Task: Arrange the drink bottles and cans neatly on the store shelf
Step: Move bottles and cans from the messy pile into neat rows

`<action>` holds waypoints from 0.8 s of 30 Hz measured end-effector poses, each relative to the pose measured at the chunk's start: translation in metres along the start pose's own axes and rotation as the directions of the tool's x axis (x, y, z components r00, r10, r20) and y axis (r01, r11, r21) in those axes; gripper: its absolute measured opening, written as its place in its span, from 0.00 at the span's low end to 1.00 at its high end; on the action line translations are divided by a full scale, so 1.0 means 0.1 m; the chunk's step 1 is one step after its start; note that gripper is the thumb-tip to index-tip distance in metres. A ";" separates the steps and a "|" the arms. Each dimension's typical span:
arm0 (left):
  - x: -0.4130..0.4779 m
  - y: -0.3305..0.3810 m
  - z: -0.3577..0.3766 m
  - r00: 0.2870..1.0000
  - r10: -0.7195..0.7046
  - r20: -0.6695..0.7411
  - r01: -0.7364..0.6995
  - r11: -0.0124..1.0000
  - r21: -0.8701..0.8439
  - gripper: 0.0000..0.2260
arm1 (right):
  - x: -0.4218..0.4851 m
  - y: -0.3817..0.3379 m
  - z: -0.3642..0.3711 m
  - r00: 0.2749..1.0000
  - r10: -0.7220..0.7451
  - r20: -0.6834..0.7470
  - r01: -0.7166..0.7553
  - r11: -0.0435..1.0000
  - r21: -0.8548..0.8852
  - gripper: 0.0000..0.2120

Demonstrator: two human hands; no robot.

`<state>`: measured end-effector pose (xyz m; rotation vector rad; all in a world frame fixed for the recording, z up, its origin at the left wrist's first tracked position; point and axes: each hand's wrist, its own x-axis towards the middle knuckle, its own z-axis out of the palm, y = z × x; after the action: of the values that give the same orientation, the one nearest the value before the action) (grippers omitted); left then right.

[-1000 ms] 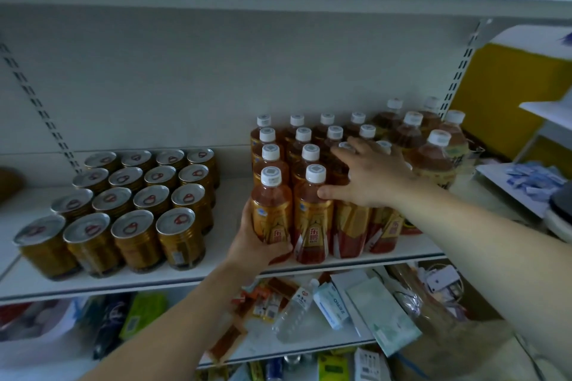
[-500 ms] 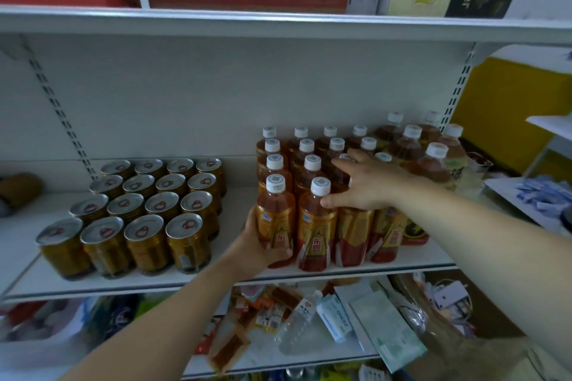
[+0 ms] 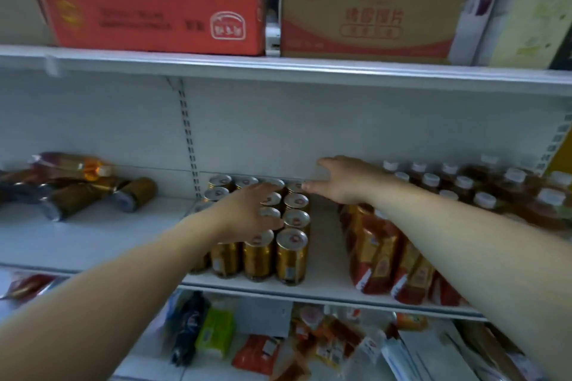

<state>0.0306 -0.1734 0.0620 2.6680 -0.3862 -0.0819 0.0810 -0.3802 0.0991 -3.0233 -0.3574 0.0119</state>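
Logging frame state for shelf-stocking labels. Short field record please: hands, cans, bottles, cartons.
left hand: fingers spread over the gold can tops, gripping nothing
right hand: fingers extended, holds nothing, near the back row between cans and bottles
gold cans: upright, tight block in rows
amber drink bottles: upright, white caps, right of the cans, bare shelf strip between
lying bottles: on their sides, far left of the same shelf
upper shelf: red carton, brown carton

Reaching forward with bare forearms, left hand [image 3: 247, 215] spread palm-down, right hand [image 3: 343, 179] outstretched beyond it, fingers apparently straight, though blurred
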 end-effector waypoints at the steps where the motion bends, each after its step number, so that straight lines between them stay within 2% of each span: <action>1: -0.09 -0.19 -0.13 1.000 -0.011 -0.011 0.012 0.998 0.062 0.35 | 0.08 -0.23 0.01 1.000 -0.015 0.005 0.015 1.000 0.001 0.42; 4: -0.43 -0.82 -0.50 0.995 -0.077 -0.064 0.084 0.990 0.116 0.29 | 0.32 -0.98 0.07 0.998 -0.065 0.020 0.065 0.998 0.005 0.39; 10: -1.19 -2.20 -1.12 0.966 -0.232 -0.113 0.251 0.947 0.199 0.32 | 0.74 -2.53 0.23 0.982 -0.191 0.009 0.191 0.982 0.010 0.37; 16: -1.84 -3.26 -1.59 0.890 -0.424 -0.169 0.448 0.882 0.145 0.33 | 1.07 -3.79 0.39 0.955 -0.296 0.014 0.296 0.955 0.001 0.35; 20: -2.04 -3.83 -1.78 0.843 -0.500 -0.198 0.521 0.851 0.068 0.32 | 1.38 -4.43 0.50 0.931 -0.365 0.031 0.365 0.931 -0.010 0.31; 24: -2.03 -4.37 -1.89 0.810 -0.558 -0.180 0.577 0.813 0.078 0.32 | 1.77 -4.94 0.68 0.916 -0.399 0.041 0.399 0.917 -0.019 0.30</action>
<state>-0.0299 0.3409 0.0421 2.8010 0.4898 -0.0379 0.1371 0.1457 0.0803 -2.9156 -0.9782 0.0314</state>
